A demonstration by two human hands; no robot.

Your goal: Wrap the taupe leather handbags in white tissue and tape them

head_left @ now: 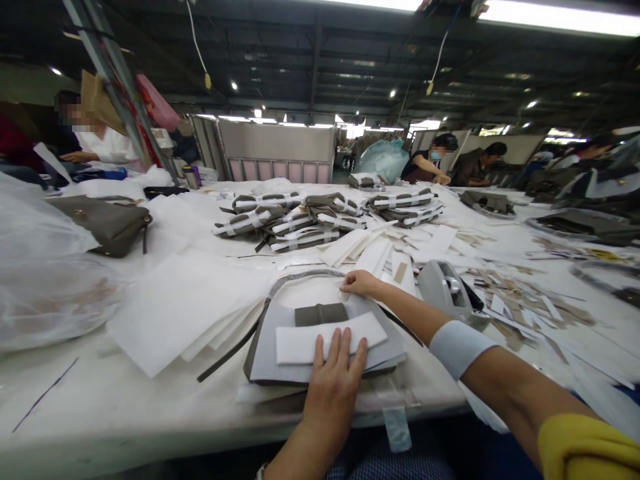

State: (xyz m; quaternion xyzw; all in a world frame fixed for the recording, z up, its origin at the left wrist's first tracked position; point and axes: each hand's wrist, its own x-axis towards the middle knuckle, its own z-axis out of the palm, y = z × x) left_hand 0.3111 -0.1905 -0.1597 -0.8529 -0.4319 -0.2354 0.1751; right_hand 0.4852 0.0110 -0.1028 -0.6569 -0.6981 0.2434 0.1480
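Note:
A grey-olive handbag (255, 350) lies flat in front of me, its upper face covered by pale sheet material. Its handle (295, 275), wrapped in a clear-grey covering, arches away from me, and a dark strap (227, 343) trails off to the left. Across the bag rests a white foam strip (295, 343), just below a folded olive piece (307, 315). My left hand (333, 387) presses on the strip with its fingers stretched out flat. At the handle's far side, my right hand (363, 283) is closed in a pinch on the handle; its fingertips are small and partly hidden.
Several wrapped olive bundles (300, 220) are piled beyond the bag. White sheets (175, 313) spread to the left, near another olive bag (107, 223). A grey tape dispenser (443, 290) stands right, beside scattered scraps (535, 307). Co-workers (433, 160) sit across the table.

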